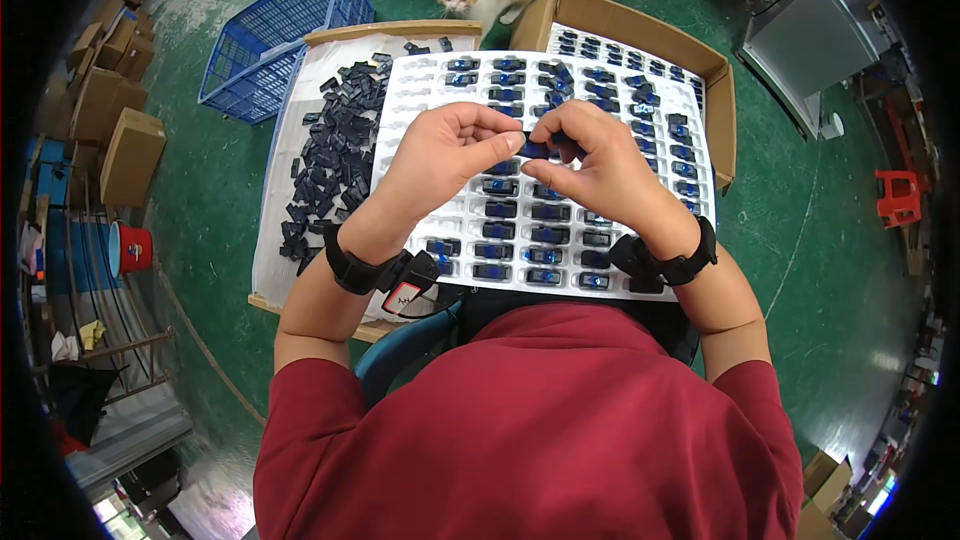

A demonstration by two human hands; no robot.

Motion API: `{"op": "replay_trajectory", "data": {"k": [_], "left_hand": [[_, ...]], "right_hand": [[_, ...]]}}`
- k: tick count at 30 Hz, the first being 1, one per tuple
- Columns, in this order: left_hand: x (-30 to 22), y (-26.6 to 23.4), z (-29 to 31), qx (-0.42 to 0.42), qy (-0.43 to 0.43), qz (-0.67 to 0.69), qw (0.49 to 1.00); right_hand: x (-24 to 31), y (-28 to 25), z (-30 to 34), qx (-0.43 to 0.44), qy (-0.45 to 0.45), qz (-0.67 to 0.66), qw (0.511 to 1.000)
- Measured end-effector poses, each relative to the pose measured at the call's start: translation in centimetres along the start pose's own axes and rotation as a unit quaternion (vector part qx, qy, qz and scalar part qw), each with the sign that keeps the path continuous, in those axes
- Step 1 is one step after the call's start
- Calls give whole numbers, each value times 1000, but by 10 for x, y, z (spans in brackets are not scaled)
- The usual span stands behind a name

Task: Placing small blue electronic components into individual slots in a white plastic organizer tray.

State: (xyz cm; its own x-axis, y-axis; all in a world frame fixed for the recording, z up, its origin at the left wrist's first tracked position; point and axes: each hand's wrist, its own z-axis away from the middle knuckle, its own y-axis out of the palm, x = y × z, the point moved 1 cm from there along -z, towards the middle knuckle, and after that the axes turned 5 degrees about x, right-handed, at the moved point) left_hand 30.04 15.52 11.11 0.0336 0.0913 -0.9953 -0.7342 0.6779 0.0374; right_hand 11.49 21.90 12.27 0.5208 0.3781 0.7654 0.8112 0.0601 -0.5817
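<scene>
Left hand (445, 155): pinching blue-black part (536, 149)
Right hand (600, 162): gripping it above white tray (410, 92)
Black pieces (340, 130): left of tray

On my feed I have 1 view: the left of 2 fisheye cameras worn side by side on the head. It looks steeply down, over the maroon shirt (550, 420), at the left hand (448, 152) and right hand (603, 162) above the white tray (412, 100), close enough that they fill the middle, the green floor (810, 320) spreading toward the rim
</scene>
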Motion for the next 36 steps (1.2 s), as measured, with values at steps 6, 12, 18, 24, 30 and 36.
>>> {"op": "replay_trajectory", "data": {"k": [6, 12, 18, 24, 30, 36], "left_hand": [[-1, 2, 4, -3, -8, -8, 1000], [-4, 4, 2, 24, -38, -25, 999], [-4, 3, 1, 22, -40, -23, 999], [-2, 3, 1, 16, -38, -18, 999], [-2, 2, 2, 15, -43, -6, 999], [-9, -50, 22, -88, -37, -26, 995]], "right_hand": [[1, 1, -3, 31, 48, -18, 998], [-1, -2, 0, 23, 63, -51, 996], [-3, -3, 0, 23, 57, -47, 997], [-2, -3, 1, 6, -6, 10, 1000], [8, -5, 3, 16, -18, 56, 998], [6, -14, -2, -2, 38, -6, 999]]}}
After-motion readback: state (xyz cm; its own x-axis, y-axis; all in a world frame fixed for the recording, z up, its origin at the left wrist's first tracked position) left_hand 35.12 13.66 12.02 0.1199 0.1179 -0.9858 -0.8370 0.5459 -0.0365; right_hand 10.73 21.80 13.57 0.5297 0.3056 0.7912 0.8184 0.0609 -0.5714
